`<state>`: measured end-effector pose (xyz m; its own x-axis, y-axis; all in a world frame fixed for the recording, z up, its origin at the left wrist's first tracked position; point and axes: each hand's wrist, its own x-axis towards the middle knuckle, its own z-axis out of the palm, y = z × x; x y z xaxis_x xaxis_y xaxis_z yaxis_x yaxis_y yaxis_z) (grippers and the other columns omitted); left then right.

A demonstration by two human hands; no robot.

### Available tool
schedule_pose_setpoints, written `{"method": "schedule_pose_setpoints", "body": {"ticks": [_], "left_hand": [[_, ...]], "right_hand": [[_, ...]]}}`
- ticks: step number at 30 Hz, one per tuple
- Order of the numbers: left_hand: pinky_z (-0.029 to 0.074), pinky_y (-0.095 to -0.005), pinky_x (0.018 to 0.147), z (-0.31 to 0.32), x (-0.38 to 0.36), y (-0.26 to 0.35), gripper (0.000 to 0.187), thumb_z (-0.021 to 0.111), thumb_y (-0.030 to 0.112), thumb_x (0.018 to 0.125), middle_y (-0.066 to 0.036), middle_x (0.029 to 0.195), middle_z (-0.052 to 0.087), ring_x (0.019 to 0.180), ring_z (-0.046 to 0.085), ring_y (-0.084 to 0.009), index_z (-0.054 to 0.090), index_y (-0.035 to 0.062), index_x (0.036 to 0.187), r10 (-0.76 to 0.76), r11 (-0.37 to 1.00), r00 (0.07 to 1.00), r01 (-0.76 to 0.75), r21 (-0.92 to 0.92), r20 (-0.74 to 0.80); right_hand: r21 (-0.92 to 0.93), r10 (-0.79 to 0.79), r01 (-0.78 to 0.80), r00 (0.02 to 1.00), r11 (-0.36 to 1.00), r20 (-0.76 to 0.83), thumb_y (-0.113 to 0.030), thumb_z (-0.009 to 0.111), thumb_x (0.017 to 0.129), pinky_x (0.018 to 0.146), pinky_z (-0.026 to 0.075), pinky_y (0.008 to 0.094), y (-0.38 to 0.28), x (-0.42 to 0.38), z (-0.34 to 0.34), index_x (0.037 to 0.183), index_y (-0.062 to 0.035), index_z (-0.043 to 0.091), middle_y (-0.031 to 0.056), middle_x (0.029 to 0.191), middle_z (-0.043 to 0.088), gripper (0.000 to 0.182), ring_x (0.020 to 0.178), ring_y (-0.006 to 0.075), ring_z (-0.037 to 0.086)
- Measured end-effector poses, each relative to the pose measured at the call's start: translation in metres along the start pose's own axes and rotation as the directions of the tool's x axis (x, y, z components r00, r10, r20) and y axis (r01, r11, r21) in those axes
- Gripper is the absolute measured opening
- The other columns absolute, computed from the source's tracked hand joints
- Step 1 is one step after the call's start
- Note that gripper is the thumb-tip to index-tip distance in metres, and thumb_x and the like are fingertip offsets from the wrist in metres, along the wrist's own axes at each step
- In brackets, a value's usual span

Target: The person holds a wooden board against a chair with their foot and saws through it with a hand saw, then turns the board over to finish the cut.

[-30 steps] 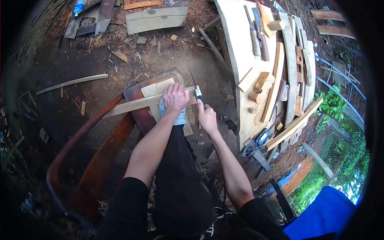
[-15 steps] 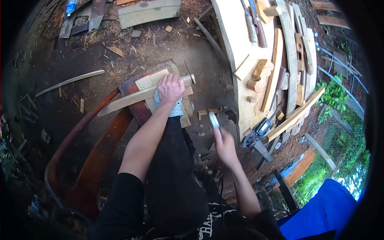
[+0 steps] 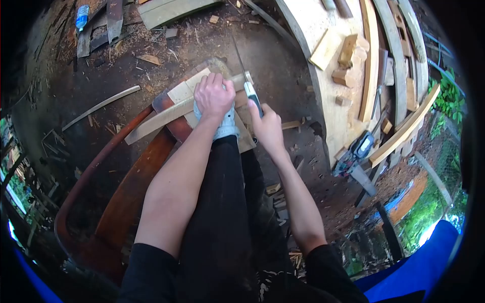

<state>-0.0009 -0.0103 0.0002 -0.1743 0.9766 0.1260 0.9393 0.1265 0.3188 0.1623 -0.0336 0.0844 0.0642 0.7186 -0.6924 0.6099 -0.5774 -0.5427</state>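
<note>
My left hand (image 3: 214, 95) is closed over a long, curved wooden piece (image 3: 161, 119), which lies across a reddish-brown chair (image 3: 103, 164). Just below that hand, a foot in a light blue shoe (image 3: 227, 123) presses on the wood. My right hand (image 3: 267, 126) is wrapped round the white and dark handle of a handsaw (image 3: 251, 92). The saw's thin blade points up and away, beside the right end of the curved piece. Flat pale boards (image 3: 188, 87) lie under the curved piece on the chair.
At the right, a workbench (image 3: 328, 118) bears wood blocks (image 3: 353, 49), curved strips (image 3: 370, 60) and a power tool (image 3: 361, 146). A water bottle (image 3: 82, 17) stands at the upper left. Wood scraps and a curved strip (image 3: 101, 105) lie on the ground.
My right hand has moved up and left with the saw, bringing its blade to the right end of the curved piece. My left hand stays on the wood. The view has shifted.
</note>
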Motion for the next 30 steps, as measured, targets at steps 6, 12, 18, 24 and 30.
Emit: {"method": "schedule_pose_setpoints", "body": {"ticks": [6,12,18,24,30], "left_hand": [[0.054,-0.0469,0.075,-0.004,0.007,0.004,0.014,0.064,0.018,0.085,-0.010,0.081,0.067,0.082,0.067,-0.0319,0.066,0.0071,0.076,-0.038,0.999,0.998,0.038,-0.005,0.040],[0.054,-0.0483,0.075,-0.004,0.008,0.005,0.015,0.063,0.018,0.086,-0.012,0.079,0.067,0.081,0.067,-0.0325,0.065,0.0065,0.076,-0.042,0.999,0.998,0.041,0.018,0.051],[0.054,-0.0482,0.075,-0.005,0.008,0.011,0.015,0.062,0.018,0.086,-0.012,0.080,0.067,0.081,0.067,-0.0328,0.066,0.0063,0.076,-0.006,0.998,0.997,0.002,0.056,0.073],[0.053,-0.0519,0.071,-0.006,0.007,0.005,0.018,0.061,0.018,0.088,-0.013,0.081,0.068,0.079,0.068,-0.0366,0.068,0.0054,0.077,0.000,0.999,0.999,-0.002,0.033,0.053],[0.053,-0.0493,0.071,-0.003,0.004,0.002,0.015,0.063,0.016,0.085,-0.013,0.078,0.067,0.078,0.067,-0.0339,0.066,0.0057,0.074,0.035,0.995,0.999,-0.039,0.090,0.041]], "right_hand": [[0.005,0.006,-0.007,0.977,1.000,0.215,-0.033,0.064,0.101,0.063,0.053,0.0475,0.036,-0.210,-0.128,0.105,-0.0012,0.062,0.0179,0.068,0.064,0.032,0.067,0.0429,0.069],[0.010,0.034,-0.037,0.976,0.999,0.217,-0.030,0.065,0.100,0.065,0.053,0.0478,0.048,-0.197,-0.123,0.101,0.0008,0.061,0.0203,0.071,0.065,0.031,0.071,0.0432,0.071],[0.141,0.017,-0.023,0.999,0.990,0.041,-0.053,0.063,0.100,0.073,0.054,0.0520,0.035,0.022,-0.002,0.091,0.0040,0.070,0.0302,0.078,0.069,0.058,0.084,0.0469,0.072],[0.043,-0.097,0.098,0.995,0.994,-0.010,-0.057,0.066,0.096,0.076,0.055,0.0542,0.046,0.011,0.006,0.097,0.0019,0.070,0.0328,0.081,0.069,0.059,0.084,0.0509,0.071],[0.089,-0.045,0.042,0.998,0.995,0.037,-0.060,0.064,0.096,0.081,0.055,0.0538,0.045,0.013,0.003,0.098,0.0025,0.071,0.0319,0.085,0.071,0.063,0.089,0.0500,0.071]]}}
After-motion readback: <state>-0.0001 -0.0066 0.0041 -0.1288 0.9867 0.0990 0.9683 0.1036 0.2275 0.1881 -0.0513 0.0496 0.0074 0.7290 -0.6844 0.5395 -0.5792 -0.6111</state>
